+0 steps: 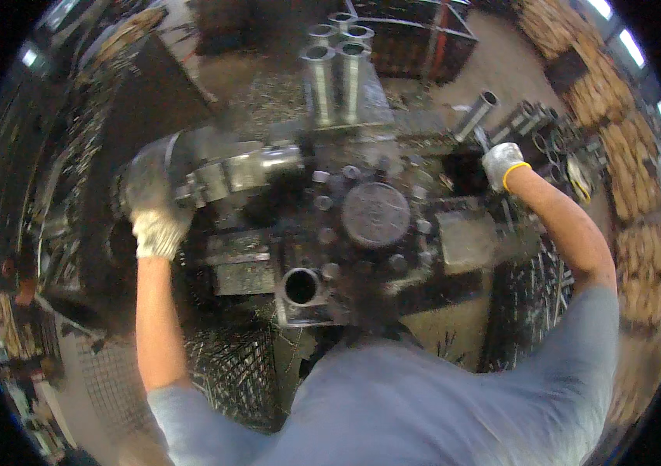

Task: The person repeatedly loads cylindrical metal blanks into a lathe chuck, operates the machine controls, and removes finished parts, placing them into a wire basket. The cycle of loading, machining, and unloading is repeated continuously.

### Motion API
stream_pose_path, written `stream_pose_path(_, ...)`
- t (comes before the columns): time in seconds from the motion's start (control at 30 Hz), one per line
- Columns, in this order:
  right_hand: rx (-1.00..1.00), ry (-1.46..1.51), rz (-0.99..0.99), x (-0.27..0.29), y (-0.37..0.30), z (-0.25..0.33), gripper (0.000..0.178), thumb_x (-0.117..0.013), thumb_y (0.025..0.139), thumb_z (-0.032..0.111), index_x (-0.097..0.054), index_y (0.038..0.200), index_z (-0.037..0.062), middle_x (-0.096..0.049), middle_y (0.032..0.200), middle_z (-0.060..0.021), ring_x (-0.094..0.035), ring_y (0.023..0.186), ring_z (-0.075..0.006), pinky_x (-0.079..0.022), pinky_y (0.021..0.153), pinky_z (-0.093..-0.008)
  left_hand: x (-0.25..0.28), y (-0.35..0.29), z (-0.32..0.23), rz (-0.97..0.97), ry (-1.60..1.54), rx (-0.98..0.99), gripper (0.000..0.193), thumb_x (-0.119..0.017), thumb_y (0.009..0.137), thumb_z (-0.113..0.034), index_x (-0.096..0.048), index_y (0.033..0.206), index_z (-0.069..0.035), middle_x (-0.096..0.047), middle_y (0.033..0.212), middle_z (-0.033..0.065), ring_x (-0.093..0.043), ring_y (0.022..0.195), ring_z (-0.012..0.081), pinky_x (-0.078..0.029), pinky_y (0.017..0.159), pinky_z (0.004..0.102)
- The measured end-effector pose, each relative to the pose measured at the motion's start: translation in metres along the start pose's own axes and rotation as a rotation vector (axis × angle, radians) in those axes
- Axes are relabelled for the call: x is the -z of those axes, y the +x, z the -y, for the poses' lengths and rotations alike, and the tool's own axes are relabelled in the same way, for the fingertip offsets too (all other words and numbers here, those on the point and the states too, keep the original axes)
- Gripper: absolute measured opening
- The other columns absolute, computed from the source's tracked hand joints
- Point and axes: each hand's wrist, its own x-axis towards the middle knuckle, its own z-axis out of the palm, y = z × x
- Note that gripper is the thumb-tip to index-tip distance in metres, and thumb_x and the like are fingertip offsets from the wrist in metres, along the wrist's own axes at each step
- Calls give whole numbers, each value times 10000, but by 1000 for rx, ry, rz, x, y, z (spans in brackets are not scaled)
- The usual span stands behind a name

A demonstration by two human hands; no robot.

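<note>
Steel lathe chuck [200, 151] beside left hand [152, 188]; right hand [503, 165] at metal handle [482, 140].
Fingers: can't tell, both. Left glove [159, 231] could snag if chuck spins.

Gloved left hand [156, 194] extends straight ahead, gloved right hand [503, 165] forward too, elbow [599, 272] bent outward

Two gloved hands [152, 189] [503, 165] are seen. Five upright metal tubes [352, 84] are counted in one cluster. One large round cap [377, 215] is logged.
</note>
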Motion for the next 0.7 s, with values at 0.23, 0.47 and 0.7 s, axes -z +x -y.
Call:
stream_pose_path(0.23,721,867,-444,263,-11,90,885,-838,776,366,-476,1496,0,-739,1213,-211,-723,1062,-326,-572,924,-426,20,45,19,468,29,31,1060,-930,613,-263,-429,1524,-54,-535,1498,234,-488,1410,442,-420,1190,495)
stream_pose_path(0.47,878,587,-278,310,69,188,651,-913,687,436,-744,1155,17,-760,1065,-148,-716,972,-249,-569,837,-411,18,41,5,208,-119,158,918,-845,640,-163,-502,1485,-51,-592,1434,230,-547,1343,428,-431,1162,506)
stream_pose_path(0.7,922,776,-2,313,50,172,555,-835,758,425,-777,1104,-5,-764,970,-107,-689,823,-196,-557,727,-410,-3,-2,-1,-89,-164,241,822,-776,698,-204,-502,1453,-33,-591,1403,224,-515,1345,435,-374,1175,530)
